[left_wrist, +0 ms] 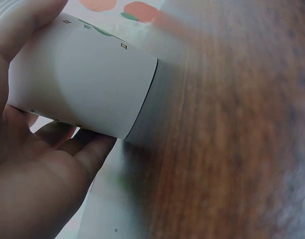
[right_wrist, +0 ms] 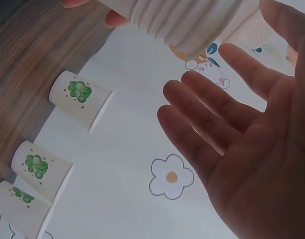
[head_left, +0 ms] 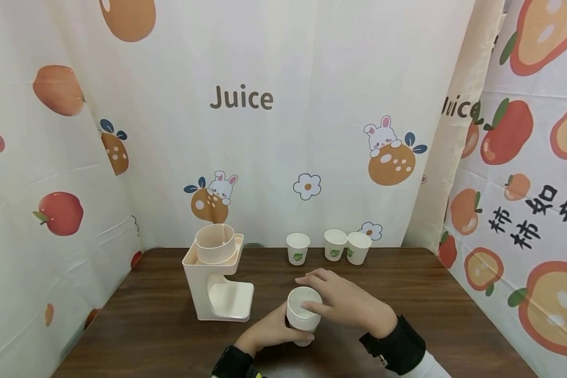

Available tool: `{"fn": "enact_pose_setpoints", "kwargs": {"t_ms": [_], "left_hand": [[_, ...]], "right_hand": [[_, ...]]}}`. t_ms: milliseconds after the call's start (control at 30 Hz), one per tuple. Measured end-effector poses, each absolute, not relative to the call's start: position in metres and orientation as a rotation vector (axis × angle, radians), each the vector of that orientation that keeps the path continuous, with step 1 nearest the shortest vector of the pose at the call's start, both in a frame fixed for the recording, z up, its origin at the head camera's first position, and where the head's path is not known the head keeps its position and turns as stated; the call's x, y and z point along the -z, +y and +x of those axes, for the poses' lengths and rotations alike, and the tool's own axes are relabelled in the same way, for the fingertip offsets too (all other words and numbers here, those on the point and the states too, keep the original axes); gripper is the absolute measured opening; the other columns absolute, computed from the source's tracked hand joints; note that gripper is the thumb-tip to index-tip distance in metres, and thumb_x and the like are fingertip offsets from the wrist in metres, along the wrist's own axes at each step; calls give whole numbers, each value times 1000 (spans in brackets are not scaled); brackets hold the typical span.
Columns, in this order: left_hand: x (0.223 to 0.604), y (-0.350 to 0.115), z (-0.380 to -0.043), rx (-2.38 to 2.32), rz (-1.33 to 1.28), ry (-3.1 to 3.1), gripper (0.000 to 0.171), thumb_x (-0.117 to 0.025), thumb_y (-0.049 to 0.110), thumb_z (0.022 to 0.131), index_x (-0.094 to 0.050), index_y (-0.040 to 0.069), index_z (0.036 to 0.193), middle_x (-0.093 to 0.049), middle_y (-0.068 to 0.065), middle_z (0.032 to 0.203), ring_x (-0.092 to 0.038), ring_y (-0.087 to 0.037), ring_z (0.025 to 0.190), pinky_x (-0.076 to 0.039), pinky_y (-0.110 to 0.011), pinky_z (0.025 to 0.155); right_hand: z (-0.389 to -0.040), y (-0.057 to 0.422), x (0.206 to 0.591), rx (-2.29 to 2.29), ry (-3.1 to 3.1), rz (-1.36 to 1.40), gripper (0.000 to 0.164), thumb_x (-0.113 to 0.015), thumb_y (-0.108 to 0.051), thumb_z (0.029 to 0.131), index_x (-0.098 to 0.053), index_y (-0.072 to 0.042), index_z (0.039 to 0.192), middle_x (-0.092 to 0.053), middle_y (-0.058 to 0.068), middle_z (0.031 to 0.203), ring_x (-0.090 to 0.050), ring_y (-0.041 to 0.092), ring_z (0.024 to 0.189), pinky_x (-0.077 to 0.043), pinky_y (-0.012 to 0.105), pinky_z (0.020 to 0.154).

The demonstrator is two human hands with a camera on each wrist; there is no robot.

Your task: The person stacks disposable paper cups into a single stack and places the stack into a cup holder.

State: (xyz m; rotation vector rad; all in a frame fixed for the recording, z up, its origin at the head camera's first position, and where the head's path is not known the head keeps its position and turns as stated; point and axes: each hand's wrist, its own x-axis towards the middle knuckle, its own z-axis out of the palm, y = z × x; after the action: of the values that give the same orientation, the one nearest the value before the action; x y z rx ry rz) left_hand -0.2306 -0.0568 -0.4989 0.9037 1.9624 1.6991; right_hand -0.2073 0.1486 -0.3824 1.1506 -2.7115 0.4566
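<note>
Over the near bench, the left grip curls round the cup stack, while the right grip hangs spread at its mouth; separating 1 cup seems the step in hand, the next move likely calling for a pinch on the top rim. Farther left stands a cream dispenser; beyond, 3 paper cups.

Head view bright, even; surface blurred in the left wrist view; right hand dim in its own.
</note>
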Motion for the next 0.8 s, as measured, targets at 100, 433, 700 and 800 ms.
{"fn": "enact_pose_setpoints", "kwargs": {"t_ms": [100,433,700,800], "left_hand": [[500,-57,-231,-1695,910,1963,70,-75,23,79,-33,25,135,-56,0,121,-52,-17,108,-39,-45,94],[501,-56,-234,-1697,916,1955,72,-75,23,79,-32,28,137,-53,0,124,-50,-17,111,-36,-47,97],[500,-57,-234,-1707,903,1945,74,-75,22,78,-32,29,137,-51,2,127,-48,-16,113,-33,-49,99],[500,-57,-235,-1700,888,1954,74,-76,23,78,-31,29,137,-50,2,127,-48,-16,113,-33,-50,99]], "right_hand": [[-210,150,382,-474,-2699,1139,47,-50,-51,92,-48,-28,133,-52,-8,124,-47,5,108,-50,35,85],[-234,154,387,-442,-2574,1113,42,-55,-45,92,-53,-22,127,-54,-7,121,-48,8,110,-49,37,87],[-255,157,396,-531,-2552,1105,38,-56,-39,92,-54,-22,126,-56,-1,122,-47,10,114,-48,39,89],[-263,157,401,-560,-2574,1096,38,-56,-39,92,-54,-20,125,-56,1,122,-45,9,115,-47,39,91]]}}
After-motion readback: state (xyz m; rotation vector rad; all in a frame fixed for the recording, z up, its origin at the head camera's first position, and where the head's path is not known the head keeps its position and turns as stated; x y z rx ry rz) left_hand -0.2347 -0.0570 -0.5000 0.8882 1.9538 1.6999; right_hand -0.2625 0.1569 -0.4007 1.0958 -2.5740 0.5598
